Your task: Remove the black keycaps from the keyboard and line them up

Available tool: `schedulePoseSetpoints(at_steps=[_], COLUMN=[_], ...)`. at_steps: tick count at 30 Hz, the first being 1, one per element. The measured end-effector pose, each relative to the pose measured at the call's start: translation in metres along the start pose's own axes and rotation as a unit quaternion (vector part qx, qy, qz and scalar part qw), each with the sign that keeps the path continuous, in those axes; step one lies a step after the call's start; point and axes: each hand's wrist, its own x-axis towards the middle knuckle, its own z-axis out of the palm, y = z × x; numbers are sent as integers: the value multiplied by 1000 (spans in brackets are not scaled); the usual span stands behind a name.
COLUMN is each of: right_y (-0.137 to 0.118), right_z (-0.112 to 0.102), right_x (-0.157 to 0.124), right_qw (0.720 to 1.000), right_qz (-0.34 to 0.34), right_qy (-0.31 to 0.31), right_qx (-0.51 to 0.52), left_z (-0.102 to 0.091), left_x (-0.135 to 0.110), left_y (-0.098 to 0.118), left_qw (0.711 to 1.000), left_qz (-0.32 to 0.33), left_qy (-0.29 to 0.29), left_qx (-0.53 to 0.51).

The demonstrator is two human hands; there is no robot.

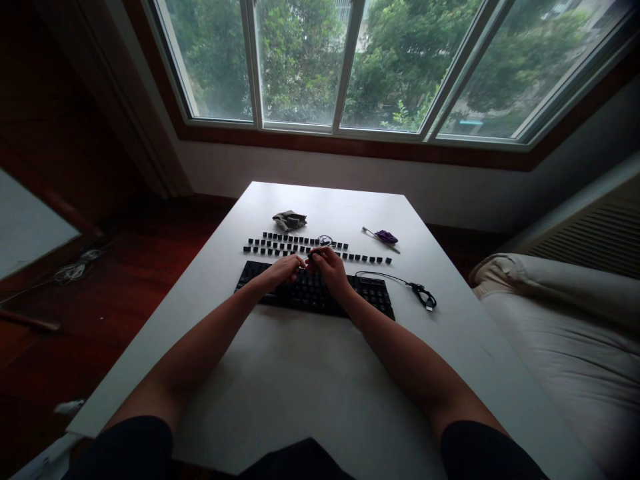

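Note:
A black keyboard [370, 293] lies across the white table [300, 373], with my two hands held close together just above its middle. My left hand [283, 270] is closed in a pinch, fingertips toward the right hand. My right hand [327, 265] is curled around a small dark thing, probably a keycap or a puller [315, 253]; it is too small to name. Beyond the keyboard, several loose black keycaps [280, 245] lie in rows.
A crumpled grey cloth [289, 219] lies at the far left of the table. A purple-headed brush [384, 237] lies at the far right. The keyboard's cable and plug [423, 293] trail to the right. A cushioned seat [560, 320] stands at the right, below windows.

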Motion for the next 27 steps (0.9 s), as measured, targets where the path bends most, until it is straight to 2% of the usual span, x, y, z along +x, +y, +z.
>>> schedulePoseSetpoints(at_steps=[2,4,8,11,14,17,21,23,27], right_y=[-2,-4,-6,-5,-5,-6,-7,-7,-6], right_z=[-1,-3,-8,-11,-13,-15,-18,-20,-23], right_x=[0,1,5,7,9,10,12,13,16], right_qw=[1000,1000,999,999,998,998,997,997,995], right_qz=[1,2,0,2,6,5,5,5,10], right_qy=[2,10,37,49,57,65,74,79,92], right_qx=[-2,-2,-1,4,3,5,10,15,25], left_z=[-2,-8,-24,-35,-40,-39,-34,-32,-26], left_x=[-1,-1,5,13,20,26,34,39,47], left_y=[4,5,-3,-12,-17,-16,-7,-3,-2], left_qw=[998,995,992,989,982,970,932,916,902], left_qz=[-23,-7,51,80,126,131,155,167,175], left_qy=[10,35,100,121,140,152,175,179,157], left_qx=[-65,-89,-62,-34,29,140,279,318,361])
